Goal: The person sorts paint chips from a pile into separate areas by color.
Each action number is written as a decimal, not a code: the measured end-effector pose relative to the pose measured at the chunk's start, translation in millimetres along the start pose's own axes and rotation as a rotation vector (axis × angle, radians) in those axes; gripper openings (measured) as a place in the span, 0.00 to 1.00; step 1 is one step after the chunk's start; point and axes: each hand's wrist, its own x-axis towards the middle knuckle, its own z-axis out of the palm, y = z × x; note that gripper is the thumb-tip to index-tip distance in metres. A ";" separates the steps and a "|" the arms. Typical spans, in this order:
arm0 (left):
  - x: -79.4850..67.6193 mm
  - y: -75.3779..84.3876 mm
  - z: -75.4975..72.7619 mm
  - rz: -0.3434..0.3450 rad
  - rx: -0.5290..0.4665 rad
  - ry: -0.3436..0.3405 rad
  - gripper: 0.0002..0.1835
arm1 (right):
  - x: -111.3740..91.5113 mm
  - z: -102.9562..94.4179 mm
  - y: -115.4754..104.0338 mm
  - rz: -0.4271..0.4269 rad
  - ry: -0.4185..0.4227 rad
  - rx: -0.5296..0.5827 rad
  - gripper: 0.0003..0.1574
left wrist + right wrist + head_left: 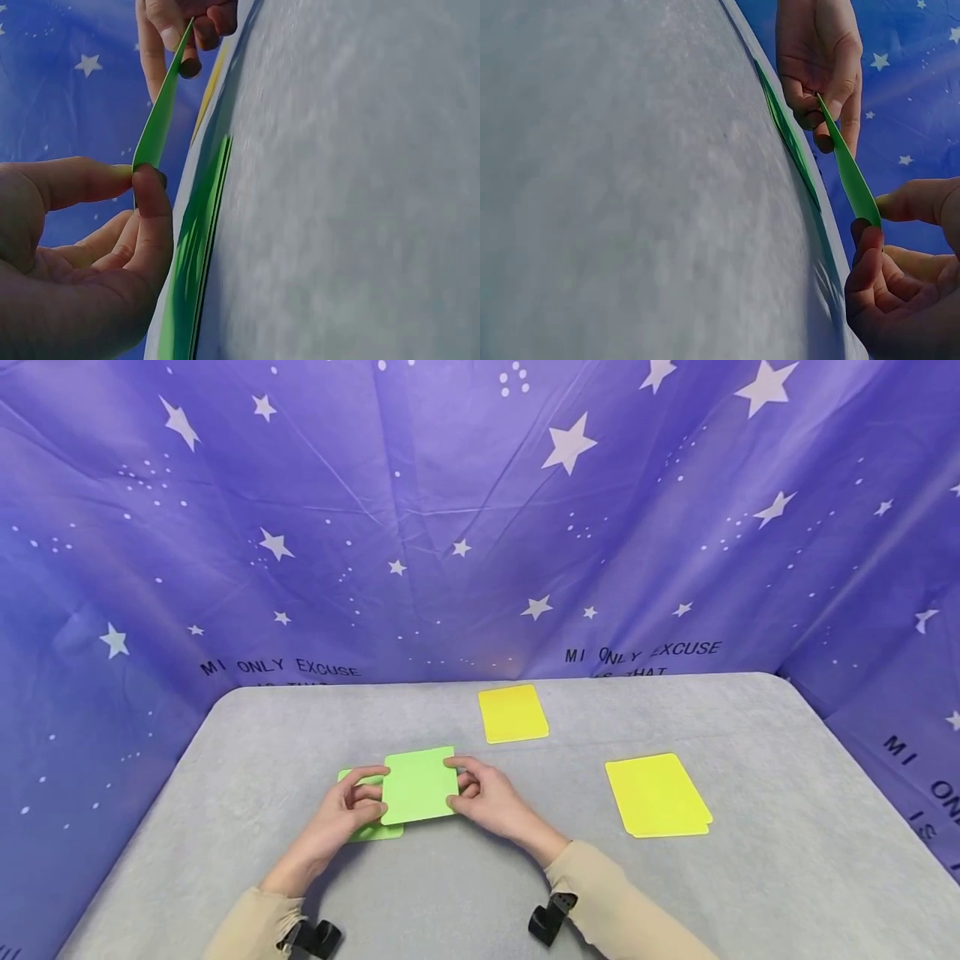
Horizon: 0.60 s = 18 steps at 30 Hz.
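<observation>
Between both hands a square light-green paper sheet (pixel 420 786) is held above the table. My left hand (pixel 352 803) pinches its left edge, and my right hand (pixel 483 795) pinches the right edge. Under the sheet and the left hand, more green squares (pixel 378 832) lie on the table, partly hidden. In the left wrist view these green squares (pixel 196 255) form a thin stack, apart from the raised sheet (pixel 159 124). From the right wrist, the raised sheet (pixel 849 172) appears almost edge-on, with the fingers of both hands at its ends.
Yellow squares (pixel 513 714) lie near the table's back edge. Another slightly fanned pile of yellow squares (pixel 658 795) lies to the right. The grey table (pixel 465 893) meets a purple star-printed curtain (pixel 450 468) at the back, which also hangs at both sides.
</observation>
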 end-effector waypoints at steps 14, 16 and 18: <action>-12.1 -6.5 -29.4 0.016 0.121 0.079 0.28 | 14.4 30.1 -8.4 0.001 -0.053 -0.067 0.32; -14.4 -7.8 -33.1 0.015 0.143 0.096 0.27 | 16.1 34.5 -10.1 -0.001 -0.065 -0.082 0.32; -16.6 -9.5 -36.4 0.009 0.168 0.110 0.26 | 17.8 38.1 -11.8 -0.008 -0.076 -0.096 0.32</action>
